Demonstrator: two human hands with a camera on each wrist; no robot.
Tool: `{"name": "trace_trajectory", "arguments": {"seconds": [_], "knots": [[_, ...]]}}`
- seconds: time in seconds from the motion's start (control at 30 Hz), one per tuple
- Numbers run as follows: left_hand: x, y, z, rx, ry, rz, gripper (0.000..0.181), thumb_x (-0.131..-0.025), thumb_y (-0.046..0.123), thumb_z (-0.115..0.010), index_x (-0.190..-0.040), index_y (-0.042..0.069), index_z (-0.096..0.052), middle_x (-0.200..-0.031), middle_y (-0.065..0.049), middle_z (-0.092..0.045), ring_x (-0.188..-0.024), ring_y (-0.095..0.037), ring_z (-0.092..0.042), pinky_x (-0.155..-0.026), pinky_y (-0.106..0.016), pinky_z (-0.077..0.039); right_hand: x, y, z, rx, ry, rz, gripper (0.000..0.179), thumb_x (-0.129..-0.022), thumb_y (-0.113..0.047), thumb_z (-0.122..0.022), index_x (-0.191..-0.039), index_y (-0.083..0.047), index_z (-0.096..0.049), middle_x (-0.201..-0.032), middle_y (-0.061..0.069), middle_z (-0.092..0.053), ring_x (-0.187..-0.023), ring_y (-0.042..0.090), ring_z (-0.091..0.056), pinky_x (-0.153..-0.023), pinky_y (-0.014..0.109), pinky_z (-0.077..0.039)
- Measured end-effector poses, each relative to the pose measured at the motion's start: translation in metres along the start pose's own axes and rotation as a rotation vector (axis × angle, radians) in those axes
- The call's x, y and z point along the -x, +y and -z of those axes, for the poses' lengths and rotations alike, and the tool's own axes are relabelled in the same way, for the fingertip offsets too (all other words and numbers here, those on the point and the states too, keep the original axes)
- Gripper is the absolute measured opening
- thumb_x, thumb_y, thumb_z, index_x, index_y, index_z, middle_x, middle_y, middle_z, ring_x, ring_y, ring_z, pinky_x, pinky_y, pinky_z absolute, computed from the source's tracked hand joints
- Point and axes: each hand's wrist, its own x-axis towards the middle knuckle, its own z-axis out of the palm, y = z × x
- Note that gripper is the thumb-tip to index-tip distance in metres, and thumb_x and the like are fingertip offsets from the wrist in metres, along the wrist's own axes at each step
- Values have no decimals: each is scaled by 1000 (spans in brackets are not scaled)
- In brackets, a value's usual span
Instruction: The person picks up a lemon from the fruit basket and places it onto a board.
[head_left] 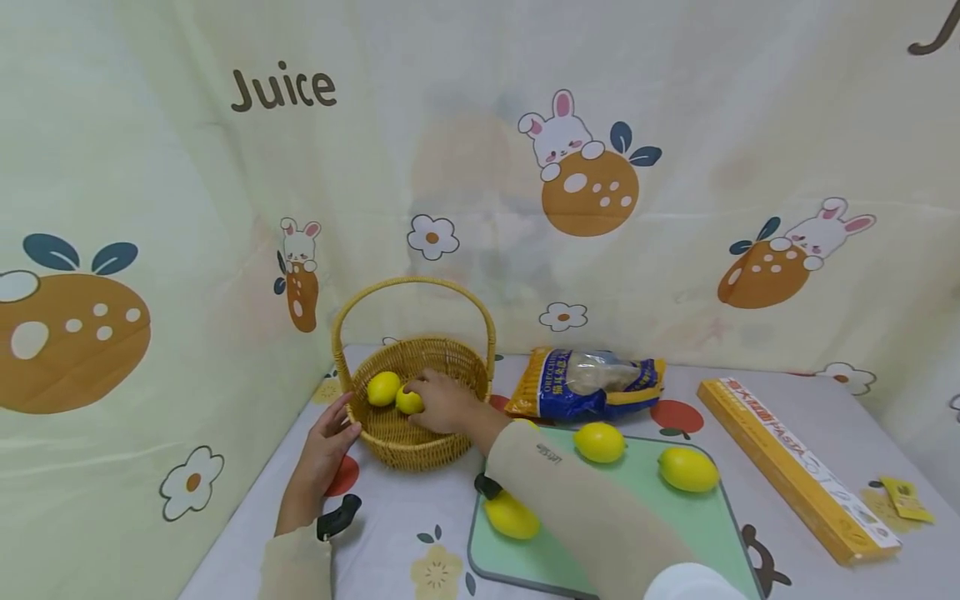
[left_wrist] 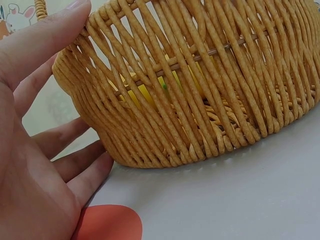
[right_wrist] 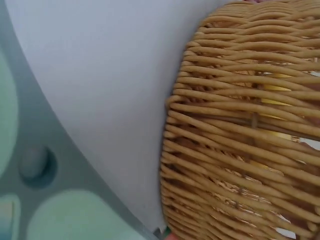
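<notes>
In the head view, a wicker basket [head_left: 420,454] with a tall arched handle stands on the table. My right hand [head_left: 446,402] reaches inside it and grips a lemon [head_left: 408,401]; its fingers partly cover the fruit. Another lemon [head_left: 383,388] lies just left of that one in the basket. At the basket's left side is my left hand [head_left: 327,437]. The left wrist view shows its fairly straight fingers touching the outer wall [left_wrist: 175,115], the thumb at the rim. From the right wrist camera, the basket wall [right_wrist: 235,125] hides the right hand's grip.
A green cutting board [head_left: 637,517] right of the basket carries several lemons, among them one lemon [head_left: 600,442] near its back edge. Behind lies a blue-and-yellow pasta bag [head_left: 588,385]. Farther right are a long orange-and-white box [head_left: 802,475] and a small yellow packet [head_left: 906,498].
</notes>
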Motion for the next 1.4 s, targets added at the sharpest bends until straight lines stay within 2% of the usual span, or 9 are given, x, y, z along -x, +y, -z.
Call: {"name": "trace_trajectory", "arguments": {"seconds": [0.2, 0.47, 0.57, 0.73, 0.87, 1.1, 1.23, 1.4], "knots": [[-2, 3, -2, -2, 1, -1, 63, -95, 9, -64, -151, 21, -37, -154, -7, -31, -137, -24, -32, -108, -34, -33, -6, 1, -5, 10, 15, -26, 56, -93, -39, -65, -145, -26, -47, -147, 5, -36, -133, 26, -38, -106, 48, -36], [-4, 2, -1, 12, -11, -20, 62, -95, 6, -62, -151, 17, -36, -154, -12, -30, -137, -27, -31, -101, -25, -41, -11, 3, -8, 49, 14, -31, 59, -93, -39, -66, -146, -26, -45, -151, 6, -33, -134, 27, -36, -107, 51, -34], [-4, 0, -1, 7, -8, -34, 62, -95, 6, -62, -151, 16, -37, -154, -13, -31, -137, -29, -32, -98, -22, -42, -12, 3, -10, 91, -13, -26, 63, -93, -39, -65, -149, -27, -40, -154, 6, -30, -138, 28, -33, -109, 51, -32], [-1, -3, -2, 0, -6, -22, 62, -95, 5, -62, -151, 17, -37, -154, -12, -31, -136, -28, -33, -98, -21, -42, -10, 3, -14, 164, -78, -9, 70, -93, -37, -65, -153, -25, -33, -158, 6, -26, -143, 25, -25, -111, 49, -29], [1, -4, -1, -23, 2, -7, 63, -95, 8, -63, -151, 20, -37, -154, -10, -31, -136, -26, -33, -99, -22, -41, -9, 3, -17, 170, -73, 10, 69, -93, -35, -67, -153, -24, -34, -157, 6, -27, -141, 25, -27, -110, 45, -32], [-2, -4, 0, -56, 14, -9, 64, -94, 11, -65, -150, 21, -38, -155, -11, -30, -137, -27, -32, -111, -41, -29, -10, 3, -15, 145, -51, 3, 65, -93, -31, -67, -151, -24, -39, -149, 9, -36, -135, 27, -37, -106, 45, -37], [-2, -5, 1, -48, 16, -4, 63, -94, 12, -65, -150, 22, -39, -154, -9, -31, -137, -26, -33, -111, -41, -29, -10, 2, -15, 145, -60, -1, 60, -93, -30, -65, -149, -26, -42, -148, 8, -39, -132, 27, -41, -106, 47, -38], [-2, -5, 2, -42, 11, -11, 63, -94, 12, -65, -150, 22, -38, -154, -8, -31, -136, -25, -34, -108, -34, -33, -12, 1, -16, 157, -69, 6, 56, -96, -31, -61, -148, -27, -43, -151, 7, -37, -131, 26, -43, -105, 47, -38]]}}
